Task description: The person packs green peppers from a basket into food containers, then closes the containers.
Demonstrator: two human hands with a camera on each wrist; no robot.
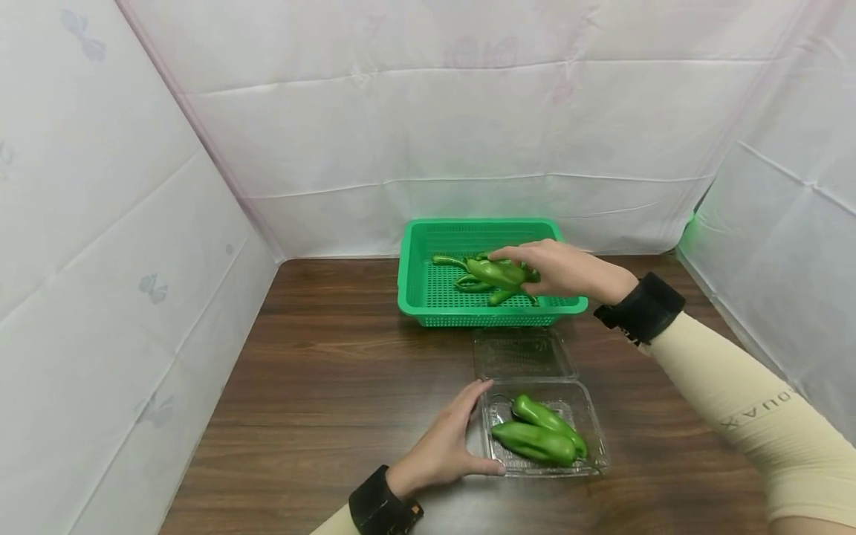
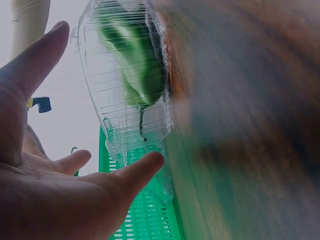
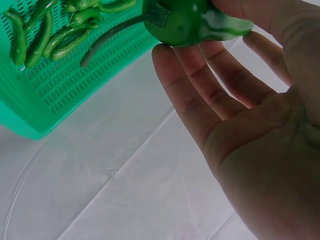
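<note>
Green pepper (image 1: 498,272), glossy and tapered with a long curved stem, hangs over the perforated green plastic basket (image 1: 416,264) at 12 o'clock, pinched by the right hand (image 1: 562,267) between thumb and fingertips. At 6 o'clock, the clear ribbed plastic clamshell (image 1: 591,438) holds 2 smooth peppers (image 1: 538,435). The left hand (image 1: 444,446), fingers spread, rests against its 9 o'clock side.

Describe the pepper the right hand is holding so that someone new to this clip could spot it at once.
Find the green slotted basket at the back of the wooden table. Above its floor, the right hand pinches one green pepper. It alone is lifted off the mesh; the other peppers lie loose beneath it.
</note>
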